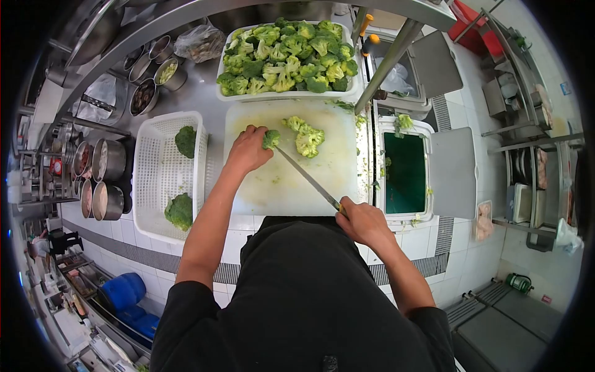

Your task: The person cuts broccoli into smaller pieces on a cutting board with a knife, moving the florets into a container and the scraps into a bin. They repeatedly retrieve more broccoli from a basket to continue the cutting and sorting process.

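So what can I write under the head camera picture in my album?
Left hand holding a broccoli piece over the white board, right hand gripping a knife pointed toward it.

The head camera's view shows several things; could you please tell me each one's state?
Left hand: holding a broccoli piece
Right hand: gripping the knife
Cutting board: bearing loose pieces
White tray: heaped with florets
White basket: two broccoli heads inside
Green-lined bin: lid open
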`<state>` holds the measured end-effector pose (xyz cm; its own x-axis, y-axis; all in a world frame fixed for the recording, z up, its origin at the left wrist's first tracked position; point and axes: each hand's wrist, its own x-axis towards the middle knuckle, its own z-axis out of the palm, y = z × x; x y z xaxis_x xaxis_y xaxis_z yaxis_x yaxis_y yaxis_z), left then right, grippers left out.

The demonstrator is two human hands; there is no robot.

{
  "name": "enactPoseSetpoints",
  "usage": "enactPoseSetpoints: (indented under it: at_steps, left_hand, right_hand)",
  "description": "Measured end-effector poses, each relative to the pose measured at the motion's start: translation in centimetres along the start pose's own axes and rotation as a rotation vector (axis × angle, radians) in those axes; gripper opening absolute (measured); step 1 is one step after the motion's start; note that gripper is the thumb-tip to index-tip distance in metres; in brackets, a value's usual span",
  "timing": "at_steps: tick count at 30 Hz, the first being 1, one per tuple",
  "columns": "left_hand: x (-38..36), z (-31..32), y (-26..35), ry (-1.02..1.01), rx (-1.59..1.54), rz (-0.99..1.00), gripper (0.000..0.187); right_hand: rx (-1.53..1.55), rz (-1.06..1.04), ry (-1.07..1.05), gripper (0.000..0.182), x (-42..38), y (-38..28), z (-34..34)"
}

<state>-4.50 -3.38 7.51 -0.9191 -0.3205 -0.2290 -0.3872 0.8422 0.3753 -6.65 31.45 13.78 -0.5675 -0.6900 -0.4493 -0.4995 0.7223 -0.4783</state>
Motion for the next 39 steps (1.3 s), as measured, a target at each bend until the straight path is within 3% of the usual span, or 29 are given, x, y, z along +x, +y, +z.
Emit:
enactPoseSetpoints:
  at_steps: [5, 12, 14, 17, 23, 34, 39]
  left_hand:
    - [0.4, -0.3, 1.5, -0.096, 0.04, -0.052, 0.068]
    - [-0.6, 0.6, 1.1, -0.055, 0.028, -0.073, 0.069]
    - [-1.9, 1.9, -2.1, 0.097, -0.163, 0.182, 0.071]
    - [-3.7, 3.2, -5.1, 0.192, -0.184, 0.186, 0.073]
    - [-4.6, 3.3, -4.7, 0.202, -0.42, 0.015, 0.063]
    - [-4.4, 3.2, -4.5, 0.209, -0.426, -0.007, 0.06]
    - [-4.6, 2.6, -4.9, 0.178, -0.402, -0.015, 0.064]
  right_hand:
    - [-0.06, 0.015, 0.011, 0.026, 1.0, -0.9, 0.3]
    - [0.017, 0.074, -0.059, 0.029, 5.0, -0.8, 3.3]
    - [0.066, 0.08, -0.094, 0.03, 4.6, -0.3, 1.8]
    - [0.108, 0.101, -0.096, 0.031, 3.0, 0.6, 0.6]
    - [0.022, 0.042, -0.134, 0.029, 1.1, -0.5, -0.7]
    - [-0.24, -0.117, 0.02, 0.023, 2.6, -2.2, -0.2]
    - [-0.225, -0.102, -0.042, 0.025, 5.2, -0.9, 2.6]
